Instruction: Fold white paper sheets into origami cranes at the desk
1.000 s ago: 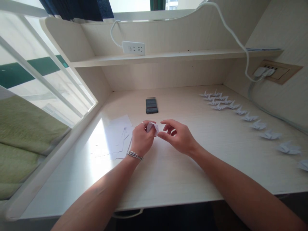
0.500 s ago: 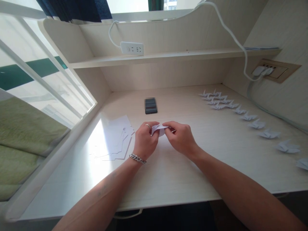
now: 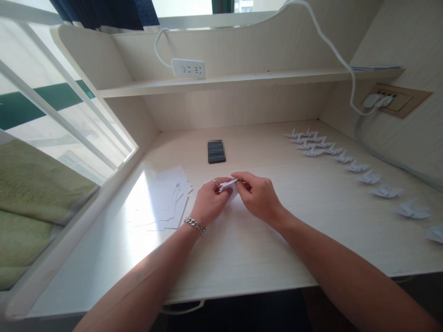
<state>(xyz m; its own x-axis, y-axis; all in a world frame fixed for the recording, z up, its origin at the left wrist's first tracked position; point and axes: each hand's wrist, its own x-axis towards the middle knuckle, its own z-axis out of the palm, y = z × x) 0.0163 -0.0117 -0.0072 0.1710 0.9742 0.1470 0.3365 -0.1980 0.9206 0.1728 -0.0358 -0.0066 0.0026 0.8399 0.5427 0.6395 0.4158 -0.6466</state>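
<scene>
Shelf bears power strip — left hand, right hand pinch paper.

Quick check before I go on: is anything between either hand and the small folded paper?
Nothing visible: the left hand and right hand both already touch the paper. The black object lies beyond them, the sheets to the left and the cranes to the right.
</scene>
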